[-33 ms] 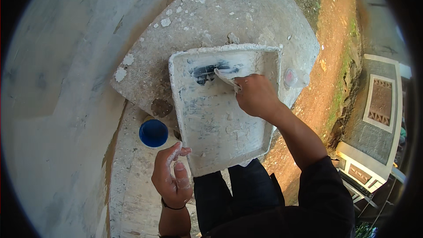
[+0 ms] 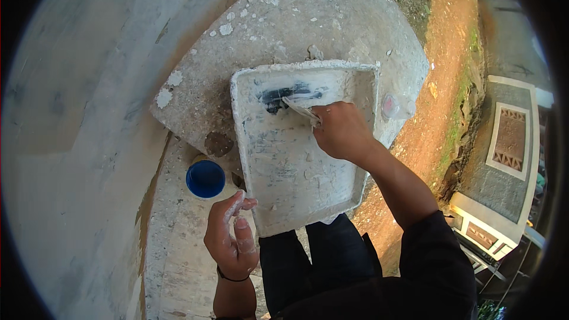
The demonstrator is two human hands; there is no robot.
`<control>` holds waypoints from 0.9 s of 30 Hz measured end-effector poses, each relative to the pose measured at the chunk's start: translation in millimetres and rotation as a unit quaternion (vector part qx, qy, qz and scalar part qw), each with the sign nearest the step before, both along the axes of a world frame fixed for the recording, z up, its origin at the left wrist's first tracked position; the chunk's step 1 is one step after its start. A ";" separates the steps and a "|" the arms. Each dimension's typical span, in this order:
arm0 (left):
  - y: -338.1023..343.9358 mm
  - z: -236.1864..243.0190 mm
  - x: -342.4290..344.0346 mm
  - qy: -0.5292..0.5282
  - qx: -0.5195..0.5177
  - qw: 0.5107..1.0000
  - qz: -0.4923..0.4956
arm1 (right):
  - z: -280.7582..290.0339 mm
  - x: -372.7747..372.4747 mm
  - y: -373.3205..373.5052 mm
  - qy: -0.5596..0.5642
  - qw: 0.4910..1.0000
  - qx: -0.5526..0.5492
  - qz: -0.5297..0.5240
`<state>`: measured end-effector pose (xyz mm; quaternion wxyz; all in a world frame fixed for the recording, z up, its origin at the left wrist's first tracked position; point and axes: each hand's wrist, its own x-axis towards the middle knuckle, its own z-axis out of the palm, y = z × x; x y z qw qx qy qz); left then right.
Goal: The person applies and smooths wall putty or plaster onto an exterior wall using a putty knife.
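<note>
My right hand (image 2: pixel 341 133) is closed on a putty-coated scraper (image 2: pixel 299 108); its blade lies over a dark smeared patch near the top of a rectangular, white-crusted tray (image 2: pixel 296 178). My left hand (image 2: pixel 231 240), flecked with white, is beside the tray's lower left edge, fingers loosely bent and thumb apart, with nothing visible in them; whether the fingertips touch the rim I cannot tell. Left of the tray stands a pale container (image 2: pixel 205 179) with a blue inside.
The tray sits over my dark-trousered legs and a spattered concrete ledge (image 2: pixel 267 18). A clear plastic bottle (image 2: pixel 396 106) lies at its right. A pale wall (image 2: pixel 77 112) runs along the left. An orange dirt strip (image 2: pixel 444 53) and a low grey structure (image 2: pixel 512 154) are on the right.
My right hand and the scraper have shifted slightly left and down within the tray. My left hand looks unmoved.
</note>
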<state>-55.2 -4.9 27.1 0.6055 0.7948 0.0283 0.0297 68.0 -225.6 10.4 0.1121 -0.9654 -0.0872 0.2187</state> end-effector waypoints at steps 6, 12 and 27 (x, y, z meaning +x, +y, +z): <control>24.0 1.3 -12.6 0.000 -0.036 0.999 0.034 | 2.3 10.4 44.1 0.045 0.998 0.026 -0.042; 38.4 0.2 -26.0 0.005 -0.045 0.997 0.063 | 5.8 7.2 67.7 0.077 0.979 0.124 -0.139; 36.3 -0.1 -30.2 0.047 -0.039 0.997 0.051 | -1.1 7.0 91.6 0.109 0.959 0.170 -0.200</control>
